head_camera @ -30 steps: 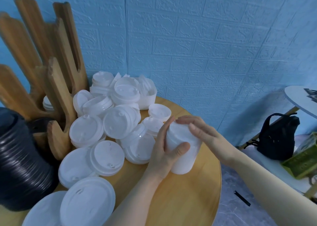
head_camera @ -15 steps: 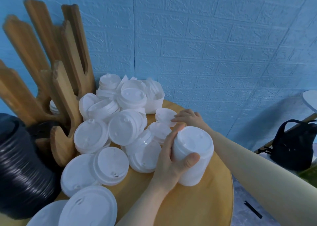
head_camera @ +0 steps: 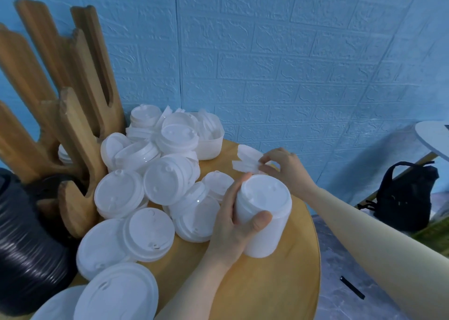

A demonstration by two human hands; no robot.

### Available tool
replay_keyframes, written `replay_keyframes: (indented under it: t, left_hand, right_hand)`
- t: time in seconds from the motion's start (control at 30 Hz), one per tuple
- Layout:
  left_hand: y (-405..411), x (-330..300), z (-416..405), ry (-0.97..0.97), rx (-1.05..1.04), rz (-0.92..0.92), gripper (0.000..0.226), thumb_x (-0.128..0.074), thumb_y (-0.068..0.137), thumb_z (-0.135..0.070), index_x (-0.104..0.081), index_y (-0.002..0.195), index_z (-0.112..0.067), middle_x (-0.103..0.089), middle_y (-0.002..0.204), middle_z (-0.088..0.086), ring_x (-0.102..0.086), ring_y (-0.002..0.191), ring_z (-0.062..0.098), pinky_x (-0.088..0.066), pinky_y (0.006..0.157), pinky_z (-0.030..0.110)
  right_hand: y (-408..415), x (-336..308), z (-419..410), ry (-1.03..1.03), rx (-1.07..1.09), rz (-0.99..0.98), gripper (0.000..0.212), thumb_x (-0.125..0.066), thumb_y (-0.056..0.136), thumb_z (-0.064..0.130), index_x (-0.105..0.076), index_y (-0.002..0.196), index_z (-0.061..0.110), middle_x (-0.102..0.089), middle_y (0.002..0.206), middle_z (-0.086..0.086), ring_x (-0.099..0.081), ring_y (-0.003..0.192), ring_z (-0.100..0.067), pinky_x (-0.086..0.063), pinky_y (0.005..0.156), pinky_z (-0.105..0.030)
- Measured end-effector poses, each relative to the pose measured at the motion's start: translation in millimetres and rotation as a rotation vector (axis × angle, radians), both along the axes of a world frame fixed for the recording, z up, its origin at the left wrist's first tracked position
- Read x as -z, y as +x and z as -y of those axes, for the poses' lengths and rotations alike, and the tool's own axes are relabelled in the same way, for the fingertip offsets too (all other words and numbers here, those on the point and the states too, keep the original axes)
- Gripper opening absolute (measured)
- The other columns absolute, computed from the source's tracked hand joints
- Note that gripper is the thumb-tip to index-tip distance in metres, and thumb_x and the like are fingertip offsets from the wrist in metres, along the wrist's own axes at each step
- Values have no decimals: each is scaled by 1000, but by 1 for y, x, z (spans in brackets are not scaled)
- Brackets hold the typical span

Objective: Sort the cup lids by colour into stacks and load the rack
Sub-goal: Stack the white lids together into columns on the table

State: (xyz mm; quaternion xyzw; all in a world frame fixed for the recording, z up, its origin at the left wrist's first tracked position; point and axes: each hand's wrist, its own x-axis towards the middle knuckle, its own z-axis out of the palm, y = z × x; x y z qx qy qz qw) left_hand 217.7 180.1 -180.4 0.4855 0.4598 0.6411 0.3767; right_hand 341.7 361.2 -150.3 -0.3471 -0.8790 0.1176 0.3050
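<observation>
Two hands busy here. The left hand (head_camera: pixel 233 224) is wrapped around a tall stack of white lids (head_camera: pixel 263 215), thumb across the front and fingers round the back, holding it upright on the round wooden table (head_camera: pixel 279 295). The right hand (head_camera: pixel 283 166) sits at about 12 o'clock from that stack, pinching a couple of loose white lids (head_camera: pixel 245 161) by their edge, just above the tabletop.

These look like thin, light plastic, kinda slick and bendy, so I'd guess rim pinches work for singles, while the stack wants a full wrap low on its side or it could splay.

The big pile of white lids (head_camera: pixel 155 190) lies at 9 to 10 o'clock from the stack, with the wooden rack (head_camera: pixel 73 130) beyond it and the black lid stack (head_camera: pixel 21 251) at 8 o'clock.
</observation>
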Motion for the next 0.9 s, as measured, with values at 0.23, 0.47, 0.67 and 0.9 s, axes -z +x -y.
replay_keyframes:
  t: [0.23,0.47,0.67,0.9]
  left_hand:
    - [1,-3,2,14,-17,-15,79,-73,60,-55,-47,133,-39,-55,127,-39,-52,119,-14,-42,88,5]
    - [1,-4,5,28,-32,-21,76,-72,60,-55,-47,131,-41,-55,124,-43,-52,117,-16,-41,87,3]
    - [0,-5,6,24,-26,-20,79,-72,59,-56,-46,132,-43,-55,124,-42,-52,116,-16,-42,86,3]
    - [1,-7,7,36,-23,-18,76,-72,60,-55,-47,131,-42,-54,124,-45,-52,116,-17,-42,86,3]
  right_hand:
    - [50,3,28,127,-30,237,13,-59,86,26,-69,90,18,-67,93,12,-58,96,-16,-29,81,-30]
    - [63,12,45,-514,79,-205,12,-77,79,9,-70,77,18,-72,81,2,-62,80,-19,-45,85,-33]
    - [66,2,51,-730,75,-432,14,-76,75,-6,-64,76,2,-69,72,-6,-65,65,-11,-52,72,-19]
    - [63,12,54,-697,112,-289,17,-81,71,-2,-67,78,3,-70,76,-1,-59,75,-16,-47,78,-28]
